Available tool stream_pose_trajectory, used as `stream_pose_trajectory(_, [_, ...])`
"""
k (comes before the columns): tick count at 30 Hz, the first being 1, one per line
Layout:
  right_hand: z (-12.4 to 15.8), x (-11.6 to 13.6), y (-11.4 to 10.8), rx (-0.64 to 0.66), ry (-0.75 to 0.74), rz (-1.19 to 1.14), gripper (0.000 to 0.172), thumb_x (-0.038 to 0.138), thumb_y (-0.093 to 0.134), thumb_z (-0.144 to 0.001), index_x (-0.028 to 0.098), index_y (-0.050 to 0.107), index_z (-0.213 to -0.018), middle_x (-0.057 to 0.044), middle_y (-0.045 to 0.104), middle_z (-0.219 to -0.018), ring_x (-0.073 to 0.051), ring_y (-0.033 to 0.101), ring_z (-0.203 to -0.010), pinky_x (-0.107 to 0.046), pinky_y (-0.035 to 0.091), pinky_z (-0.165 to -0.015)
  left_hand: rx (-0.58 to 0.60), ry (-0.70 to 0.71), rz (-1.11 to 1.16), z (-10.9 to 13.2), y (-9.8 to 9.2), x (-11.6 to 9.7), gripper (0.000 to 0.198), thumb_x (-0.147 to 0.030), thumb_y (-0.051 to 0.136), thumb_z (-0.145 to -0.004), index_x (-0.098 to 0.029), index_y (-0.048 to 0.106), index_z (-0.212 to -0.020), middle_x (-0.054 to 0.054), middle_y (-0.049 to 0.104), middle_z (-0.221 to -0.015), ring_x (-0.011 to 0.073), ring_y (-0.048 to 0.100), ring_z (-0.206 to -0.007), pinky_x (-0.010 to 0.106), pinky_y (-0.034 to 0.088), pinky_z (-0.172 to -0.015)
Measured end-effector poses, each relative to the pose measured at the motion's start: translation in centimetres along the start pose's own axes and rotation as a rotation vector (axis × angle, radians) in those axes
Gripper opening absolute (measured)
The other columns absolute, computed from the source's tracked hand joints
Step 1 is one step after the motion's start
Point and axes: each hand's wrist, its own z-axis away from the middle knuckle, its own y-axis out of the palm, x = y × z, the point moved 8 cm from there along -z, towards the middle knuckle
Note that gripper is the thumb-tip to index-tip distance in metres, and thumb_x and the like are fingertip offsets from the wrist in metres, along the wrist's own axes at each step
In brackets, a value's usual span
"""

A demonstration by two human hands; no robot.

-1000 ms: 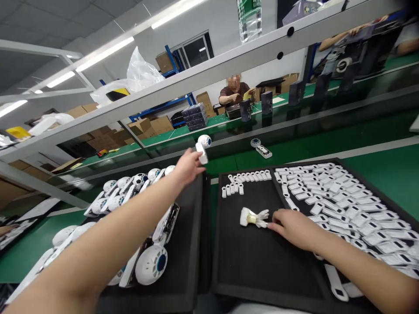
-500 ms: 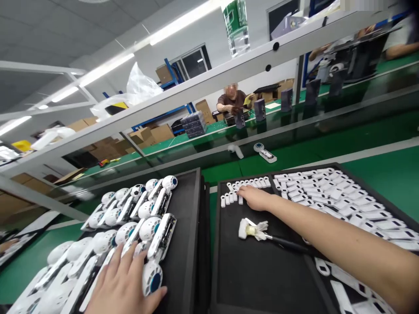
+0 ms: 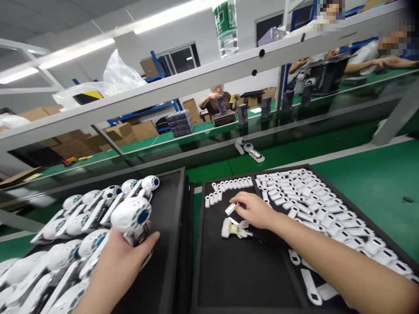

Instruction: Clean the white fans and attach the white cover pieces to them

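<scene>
While two black trays sit side by side on the green tabletop (image 3: 369,183), each hand holds one white plastic part.
Over the left tray (image 3: 166,196), crowded with like pieces, the left hand (image 3: 121,257) is wrapped around the handle of a fan unit (image 3: 132,214), raised head-up; it looks light, hard-shelled and smooth, so the handle's sides seem the safest hold, clear of the round head. On the right tray (image 3: 242,279), beside a brush (image 3: 233,228), the right hand (image 3: 255,210) pinches a small cover piece (image 3: 231,208) at its fingertips, probably featherlight, stiff and slippery, best nipped by its long edges.
</scene>
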Motion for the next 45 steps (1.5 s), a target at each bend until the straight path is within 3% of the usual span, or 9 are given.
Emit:
stream_pose_trajectory(6, [5.2, 1.7, -0.4, -0.155, 0.222, -0.409, 0.034, 0.038, 0.064, -0.081, 0.014, 0.069, -0.106, -0.008, 0.074, -0.090, -0.020, 0.071, -0.080, -0.032, 0.059, -0.072, 0.214, -0.109, 0.357, 0.3, 4.1, -3.1, 0.041, -0.050, 0.068, -0.074, -0.022, 0.059, -0.103, 0.005, 0.070, -0.091, 0.0301, 0.066, -0.089, 0.041, 0.051, -0.082])
stream_pose_trajectory(10, [5.7, 4.5, 1.1, -0.219, 0.285, -0.878, 0.044, 0.044, 0.077, -0.071, 0.015, 0.071, -0.103, -0.005, 0.072, -0.078, -0.020, 0.069, -0.070, -0.035, 0.059, -0.070, 0.436, -0.124, 0.857, 2.5, 6.7, -8.6, 0.062, -0.023, 0.077, -0.064, -0.022, 0.049, -0.120, -0.001, 0.061, -0.085, 0.0193, 0.060, -0.074, 0.030, 0.052, -0.063])
stream_pose_trajectory(15, [4.8, 6.8, 2.6, -0.242, 0.331, -1.080, 0.044, 0.042, 0.089, -0.057, 0.017, 0.066, -0.086, -0.003, 0.070, -0.075, -0.019, 0.068, -0.070, -0.034, 0.060, -0.067, 0.582, 0.002, 0.930, 4.8, 9.7, -13.4, 0.083, -0.005, 0.071, -0.062, -0.024, 0.042, -0.138, 0.002, 0.064, -0.099, 0.0173, 0.062, -0.087, 0.026, 0.050, -0.075])
stream_pose_trajectory(23, [4.9, 7.4, 2.4, -0.282, 0.328, -1.049, 0.038, 0.040, 0.089, -0.055, 0.018, 0.069, -0.079, -0.003, 0.071, -0.072, -0.019, 0.067, -0.066, -0.032, 0.060, -0.064, 0.556, 0.072, 0.743, 6.1, 10.6, -12.8, 0.096, -0.009, 0.072, -0.071, -0.030, 0.024, -0.152, 0.009, 0.051, -0.142, 0.0262, 0.055, -0.124, 0.034, 0.048, -0.098])
stream_pose_trajectory(32, [4.5, 7.8, 3.9, -0.242, 0.327, -0.972, 0.038, 0.045, 0.085, -0.060, 0.017, 0.073, -0.083, -0.006, 0.073, -0.076, -0.023, 0.070, -0.071, -0.037, 0.061, -0.068, 0.514, 0.087, 0.746, 6.1, 11.5, -11.7, 0.088, -0.005, 0.064, -0.072, -0.028, 0.030, -0.150, 0.007, 0.050, -0.144, 0.0243, 0.048, -0.132, 0.035, 0.039, -0.108])
stream_pose_trajectory(35, [4.6, 7.9, 3.6, -0.189, 0.159, -0.768, 0.039, 0.044, 0.073, -0.077, 0.020, 0.071, -0.108, -0.009, 0.073, -0.104, -0.023, 0.070, -0.087, -0.038, 0.060, -0.079, 0.518, 0.029, 0.873, 5.6, 11.6, -11.3, 0.081, -0.005, 0.065, -0.067, -0.026, 0.039, -0.141, 0.005, 0.061, -0.121, 0.0217, 0.059, -0.109, 0.032, 0.048, -0.091])
stream_pose_trajectory(38, [5.7, 5.7, 3.0, -0.191, -0.022, -0.114, 0.052, 0.039, 0.065, -0.085, 0.020, 0.056, -0.132, -0.013, 0.063, -0.125, -0.028, 0.064, -0.107, -0.046, 0.055, -0.091, 0.563, -0.106, 1.112, 5.1, 11.7, -10.9, 0.059, -0.007, 0.065, -0.064, -0.021, 0.052, -0.119, 0.001, 0.060, -0.092, 0.0161, 0.057, -0.075, 0.028, 0.048, -0.063])
stream_pose_trajectory(41, [6.8, 0.0, 4.4, -0.084, -0.004, 0.530, 0.042, 0.035, 0.067, -0.084, 0.013, 0.059, -0.119, -0.017, 0.066, -0.106, -0.036, 0.064, -0.099, -0.049, 0.053, -0.082, 0.551, -0.210, 1.331, 4.6, 11.3, -10.4, 0.037, -0.009, 0.063, -0.064, -0.018, 0.055, -0.098, 0.001, 0.057, -0.086, 0.0138, 0.054, -0.069, 0.027, 0.045, -0.056])
stream_pose_trajectory(45, [7.3, -5.0, 6.1, 0.170, 0.060, 0.709, 0.014, 0.027, 0.050, -0.094, 0.018, 0.061, -0.093, -0.009, 0.066, -0.084, -0.029, 0.067, -0.076, -0.037, 0.046, -0.063, 0.538, -0.222, 1.499, 4.1, 10.5, -10.3, 0.032, -0.008, 0.061, -0.064, -0.017, 0.057, -0.095, 0.002, 0.057, -0.089, 0.0131, 0.055, -0.070, 0.027, 0.044, -0.057])
